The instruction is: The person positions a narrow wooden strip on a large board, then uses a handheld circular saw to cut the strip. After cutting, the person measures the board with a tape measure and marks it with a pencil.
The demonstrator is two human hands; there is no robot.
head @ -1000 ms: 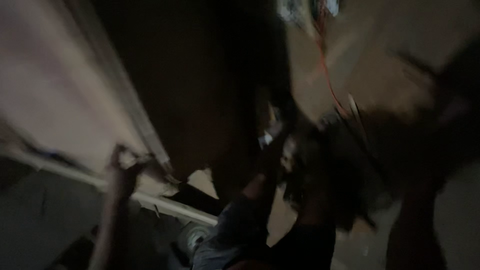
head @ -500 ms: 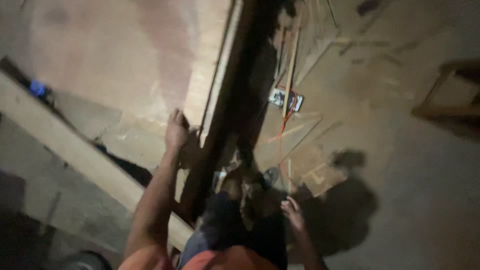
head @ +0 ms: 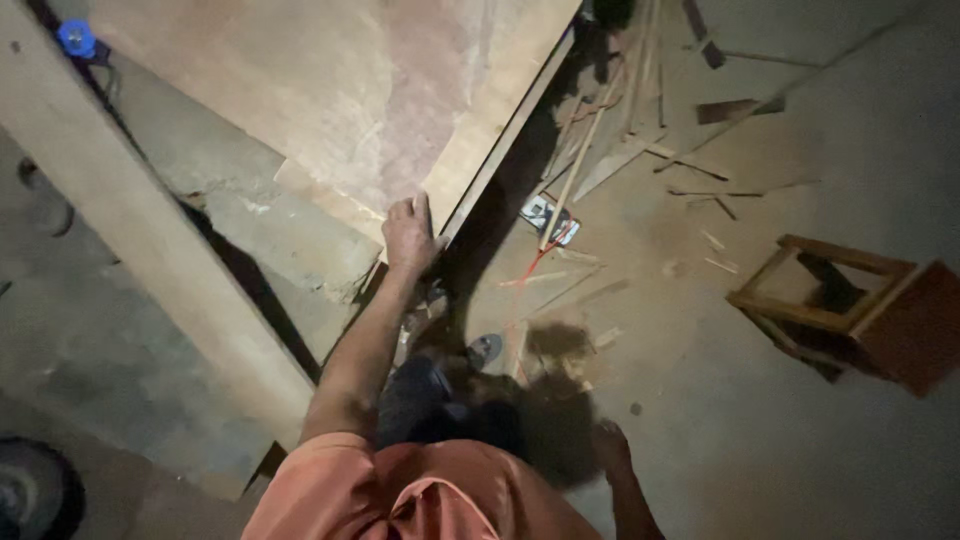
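My left hand (head: 410,235) reaches forward and grips the near corner of a large tan plywood sheet (head: 330,90), fingers over its top face, thumb at the dark edge. The sheet stretches away to the upper left. My right hand (head: 612,448) hangs low by my side above the concrete floor, dim and holding nothing I can make out. My orange shirt (head: 400,495) fills the bottom of the view, with my dark trousers and feet below the sheet's corner.
A long thick wooden plank (head: 150,240) runs diagonally at the left, a blue object (head: 75,38) near its far end. Wood scraps and strips (head: 620,150) and a small flat box (head: 550,218) litter the floor. A wooden stool frame (head: 850,305) lies at right; a dark wheel (head: 30,490) sits bottom left.
The view has steadied and brightened. My left hand stays on the plywood edge, now at its near corner. My right hand has dropped lower beside me.
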